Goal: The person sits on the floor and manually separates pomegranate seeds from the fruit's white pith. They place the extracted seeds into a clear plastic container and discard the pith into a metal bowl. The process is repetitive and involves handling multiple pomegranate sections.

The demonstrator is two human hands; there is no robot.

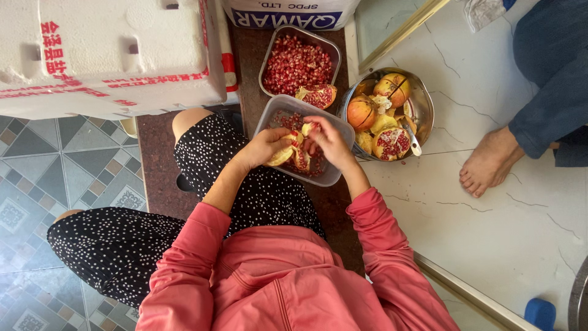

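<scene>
Both my hands work a broken piece of pomegranate (294,157) over a clear plastic container (334,178) that holds some red seeds. My left hand (263,147) grips the yellow rind from the left. My right hand (327,138) pinches the piece from the right, fingers curled on it. A second tray (267,61) beyond the container is heaped with red seeds (297,61), and a pomegranate chunk (317,95) lies at its near edge.
A steel bowl (424,104) to the right holds cut pomegranates (392,142) and a knife (412,140). Another person's bare foot (490,162) and blue trouser leg rest on the white floor. A white foam box (110,55) stands at upper left.
</scene>
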